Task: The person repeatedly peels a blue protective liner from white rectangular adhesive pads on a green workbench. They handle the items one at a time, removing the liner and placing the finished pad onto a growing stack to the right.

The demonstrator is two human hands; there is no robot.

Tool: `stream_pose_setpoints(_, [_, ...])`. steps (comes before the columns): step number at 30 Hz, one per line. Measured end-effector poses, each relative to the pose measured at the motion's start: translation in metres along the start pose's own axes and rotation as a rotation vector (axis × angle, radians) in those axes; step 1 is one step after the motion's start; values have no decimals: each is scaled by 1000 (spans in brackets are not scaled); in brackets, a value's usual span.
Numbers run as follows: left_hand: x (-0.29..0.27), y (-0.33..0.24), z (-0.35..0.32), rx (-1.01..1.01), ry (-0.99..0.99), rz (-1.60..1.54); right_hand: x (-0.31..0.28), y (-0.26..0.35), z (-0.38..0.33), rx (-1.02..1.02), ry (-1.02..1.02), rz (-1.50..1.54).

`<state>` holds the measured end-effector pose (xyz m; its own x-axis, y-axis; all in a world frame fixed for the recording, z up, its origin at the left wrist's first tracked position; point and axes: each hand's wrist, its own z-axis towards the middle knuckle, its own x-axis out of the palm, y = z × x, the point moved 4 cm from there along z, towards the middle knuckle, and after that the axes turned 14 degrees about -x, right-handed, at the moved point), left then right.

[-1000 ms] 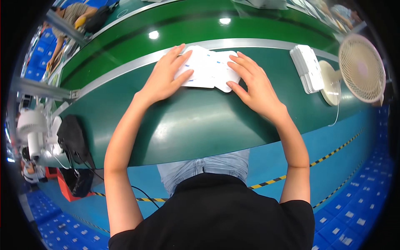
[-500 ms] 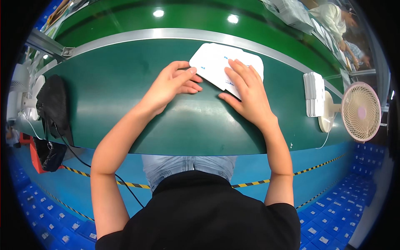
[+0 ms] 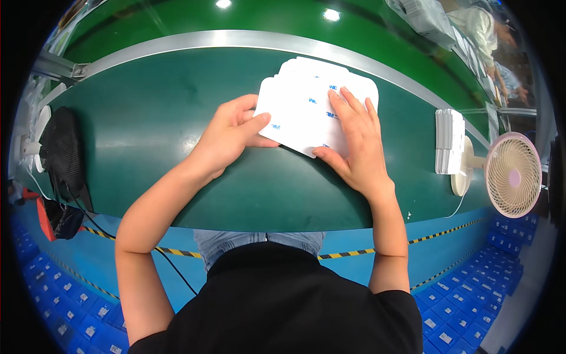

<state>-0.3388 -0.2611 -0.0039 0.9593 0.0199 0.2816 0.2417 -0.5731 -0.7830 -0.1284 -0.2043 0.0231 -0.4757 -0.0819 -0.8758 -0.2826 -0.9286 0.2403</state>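
A fanned pile of white rounded-corner sheets (image 3: 348, 76) with small blue print lies on the green worktop, ahead of me. My left hand (image 3: 236, 130) is closed on the left edge of the nearest white sheet (image 3: 283, 115), thumb on top and the other fingers partly hidden under it. This sheet overlaps the others toward me, and a dark gap shows under its near edge. On the right side of the pile rests my right hand (image 3: 356, 138), open, with fingers stretched over the sheets. Its thumb touches the sheet's near right corner.
To the right stand a stack of white pieces (image 3: 449, 141) and a round fan (image 3: 513, 175). A black mesh bag (image 3: 65, 153) sits at the left. A metal rail (image 3: 236, 39) borders the worktop's far side. Other people (image 3: 474, 29) are at the far right.
My left hand now grips a sheet and has shifted slightly left and nearer, with that sheet drawn out toward me. The pile has spread, and my right hand has moved slightly nearer.
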Motion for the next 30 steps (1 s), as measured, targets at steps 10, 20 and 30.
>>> stream_pose_setpoints(10, [2, 2, -6, 1, -36, 9, -6, -11, -6, 98, -11, -56])
stream_pose_setpoints(20, [4, 8, -13, 158, -131, 152, -12, -14, -6, 81, -176, 14])
stream_pose_setpoints(30, [5, 16, -26, 533, -143, 420, -32, -7, -12, 115, -218, 223])
